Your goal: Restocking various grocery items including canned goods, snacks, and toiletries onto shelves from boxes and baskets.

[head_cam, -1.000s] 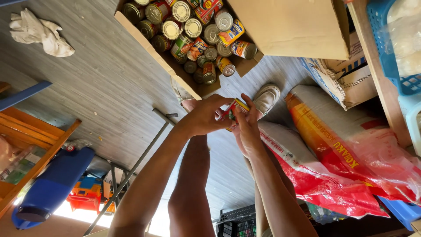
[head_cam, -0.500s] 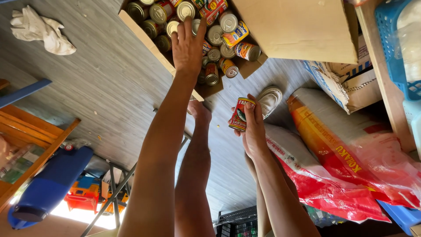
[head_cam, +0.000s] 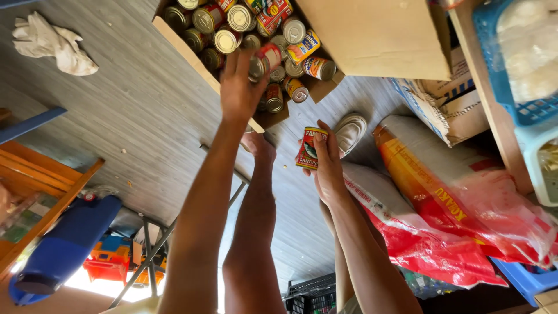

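Grey wood-grain flooring fills the frame, with a white crumpled cloth at upper left. At top centre sits an open brown cardboard box packed with round metal cans. Inside it, the left hand closes around a red-labelled can. Lower, at centre frame, the right hand grips a red-and-yellow labelled tin can beside a red and orange plastic sack.

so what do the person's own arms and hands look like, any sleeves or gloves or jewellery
Both arms are bare as far down as the head view shows them: no sleeves, no gloves. The left hand and the right hand show no rings, and neither wrist carries a watch or a band. The forearms are long and slim. A short, unpainted thumbnail shows on the right hand.
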